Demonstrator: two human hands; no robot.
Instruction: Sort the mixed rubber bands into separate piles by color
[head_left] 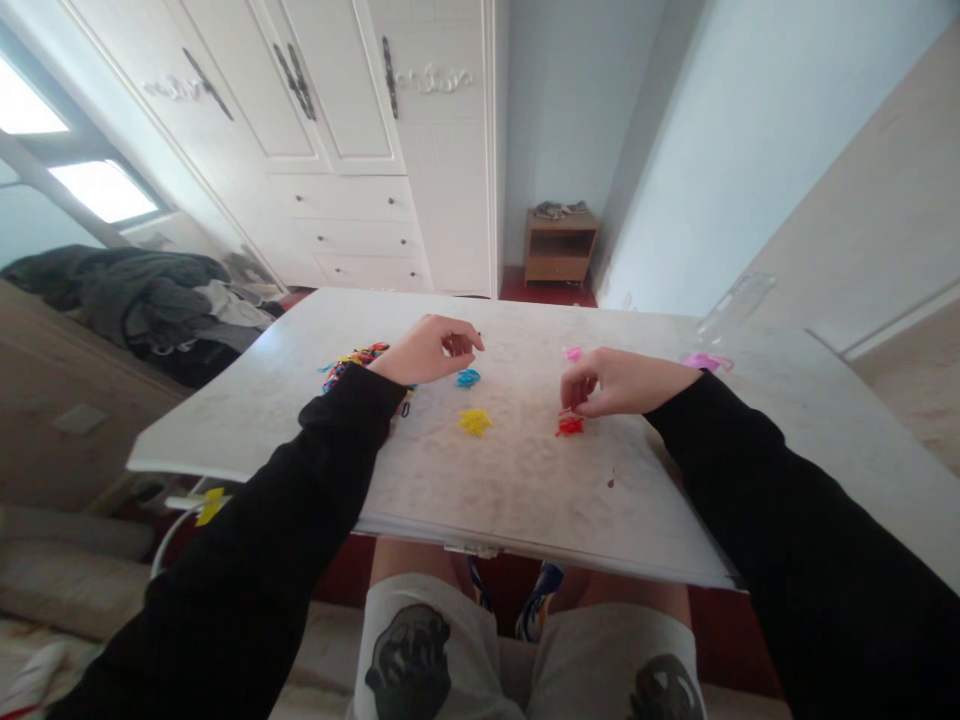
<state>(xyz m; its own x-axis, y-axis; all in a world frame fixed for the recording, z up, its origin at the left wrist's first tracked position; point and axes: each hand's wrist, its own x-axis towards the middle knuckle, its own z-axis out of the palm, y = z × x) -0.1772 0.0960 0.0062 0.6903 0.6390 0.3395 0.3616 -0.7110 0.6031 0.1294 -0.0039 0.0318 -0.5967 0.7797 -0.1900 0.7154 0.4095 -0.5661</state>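
Note:
My left hand hovers over the table with curled fingers. A tiny dark bit shows at its fingertips, too small to name. Just below it lies a small blue pile of what look like rubber bands. A mixed-colour pile is partly hidden behind my left wrist, with a black loop beside it. My right hand reaches down to a red pile of rubber bands, fingertips pinched at its top edge. Between the hands sits a yellow pile. A pink pile lies behind my right hand.
More pink-purple bands lie by my right wrist, near a clear glass or plastic container. A small dark speck is on the white table. Beyond stand a white wardrobe and a wooden nightstand.

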